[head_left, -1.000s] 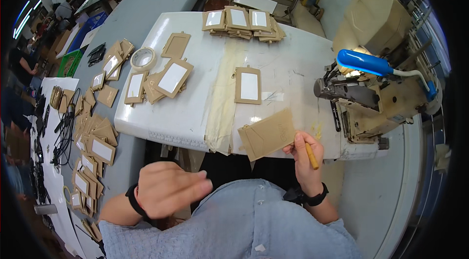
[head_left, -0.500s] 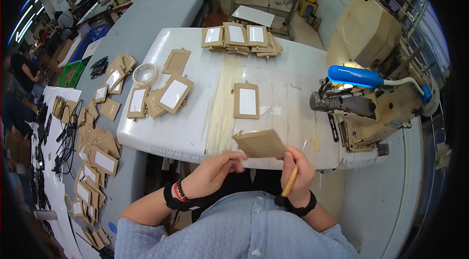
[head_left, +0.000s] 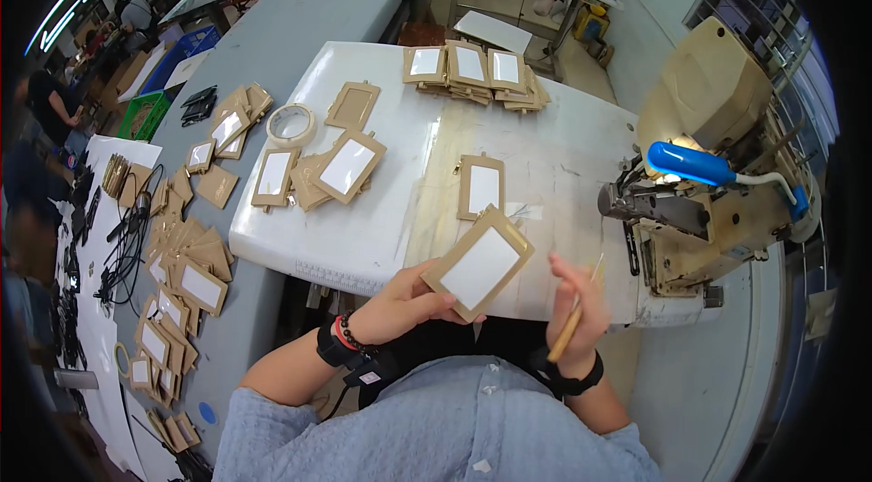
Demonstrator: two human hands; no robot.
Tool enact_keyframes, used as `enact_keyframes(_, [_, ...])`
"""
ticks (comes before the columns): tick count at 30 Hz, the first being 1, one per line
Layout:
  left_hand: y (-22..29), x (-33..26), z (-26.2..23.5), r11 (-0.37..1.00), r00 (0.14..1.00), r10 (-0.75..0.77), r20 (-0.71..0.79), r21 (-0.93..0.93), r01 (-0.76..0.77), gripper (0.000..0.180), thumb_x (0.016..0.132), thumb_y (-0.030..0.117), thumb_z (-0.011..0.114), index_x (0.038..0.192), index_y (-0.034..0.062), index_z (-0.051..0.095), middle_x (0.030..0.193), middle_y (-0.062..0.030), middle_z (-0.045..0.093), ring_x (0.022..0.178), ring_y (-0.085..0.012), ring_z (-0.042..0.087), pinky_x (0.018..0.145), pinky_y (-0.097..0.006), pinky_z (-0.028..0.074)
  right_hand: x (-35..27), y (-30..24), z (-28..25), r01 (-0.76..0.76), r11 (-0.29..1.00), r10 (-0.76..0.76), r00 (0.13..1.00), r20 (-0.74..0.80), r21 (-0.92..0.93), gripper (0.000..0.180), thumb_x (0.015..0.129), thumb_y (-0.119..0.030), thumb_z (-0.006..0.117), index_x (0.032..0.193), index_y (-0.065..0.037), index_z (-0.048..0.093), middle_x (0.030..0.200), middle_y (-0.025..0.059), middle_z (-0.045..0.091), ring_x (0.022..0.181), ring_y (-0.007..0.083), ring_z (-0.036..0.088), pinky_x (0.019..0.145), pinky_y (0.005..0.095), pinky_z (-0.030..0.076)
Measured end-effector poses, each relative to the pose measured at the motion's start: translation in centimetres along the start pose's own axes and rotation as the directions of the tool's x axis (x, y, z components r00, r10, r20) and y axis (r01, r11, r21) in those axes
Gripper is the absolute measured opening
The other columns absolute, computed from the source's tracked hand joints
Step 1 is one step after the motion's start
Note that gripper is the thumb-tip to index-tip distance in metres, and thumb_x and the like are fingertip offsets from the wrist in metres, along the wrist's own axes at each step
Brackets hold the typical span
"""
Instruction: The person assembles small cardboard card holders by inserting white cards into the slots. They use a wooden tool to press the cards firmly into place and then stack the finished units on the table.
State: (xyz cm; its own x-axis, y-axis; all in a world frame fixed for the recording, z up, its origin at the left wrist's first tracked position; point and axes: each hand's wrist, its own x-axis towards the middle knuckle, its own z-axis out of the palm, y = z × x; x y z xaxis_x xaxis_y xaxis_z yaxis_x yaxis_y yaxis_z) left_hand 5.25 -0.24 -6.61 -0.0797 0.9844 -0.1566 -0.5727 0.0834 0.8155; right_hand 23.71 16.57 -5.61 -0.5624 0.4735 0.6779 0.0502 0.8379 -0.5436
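My left hand (head_left: 397, 306) grips a tan card holder (head_left: 481, 264) by its lower left corner, thumb on top. The holder is tilted over the table's front edge, its white window facing up. Just to the right, apart from the holder, my right hand (head_left: 582, 311) has a slim awl (head_left: 564, 335) with a wooden handle tucked in it. Its thin metal tip points up and away from me. Another tan card holder (head_left: 481, 187) lies on the white table directly beyond the held one and is partly covered by it.
A sewing machine (head_left: 695, 209) with a blue-covered lamp (head_left: 690, 162) stands at the right. Stacked card holders (head_left: 468, 64) sit at the table's far edge. More holders (head_left: 348, 166) and a tape roll (head_left: 292, 123) lie left. Many loose holders cover the grey side table (head_left: 300, 37).
The card holder has been turned so its white window faces up, and my left hand now grips it. My right hand has let go of it and moved right, keeping the awl.
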Motion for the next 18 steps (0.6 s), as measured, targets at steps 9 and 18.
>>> enact_keyframes(9, [-0.4, -1.1, -0.8, 0.997, 0.998, -0.016, 0.065, -0.080, 0.021, 0.056, 0.090, 0.003, 0.051, 0.142, -0.0033, 0.032, 0.130, -0.0193, 0.052, 0.114, -0.0325, 0.058, 0.095, -0.050, 0.051, 1.9, -1.9, -0.5, -0.590, 0.621, 0.465, 0.807, 0.363, 0.515, 0.021, 0.090, -0.003, 0.064, 0.108, 0.008, 0.063, 0.100, 0.0139, 0.069, 0.086, 0.0134, 0.065, 0.080, 0.0253, 0.052])
enact_keyframes(18, [-0.3, -1.5, 0.0, 0.980, 0.996, -0.026, 0.083, -0.196, 0.042, 0.051, 0.091, 0.000, 0.048, 0.140, -0.0031, 0.033, 0.125, -0.0200, 0.055, 0.108, -0.0349, 0.062, 0.095, -0.046, 0.051, 1.4, -2.4, -0.9, -0.429, 0.799, 0.341, 0.901, 0.269, 0.422, 0.027, 0.082, 0.001, 0.071, 0.107, 0.006, 0.065, 0.093, 0.0123, 0.070, 0.081, 0.0134, 0.067, 0.075, 0.0254, 0.054])
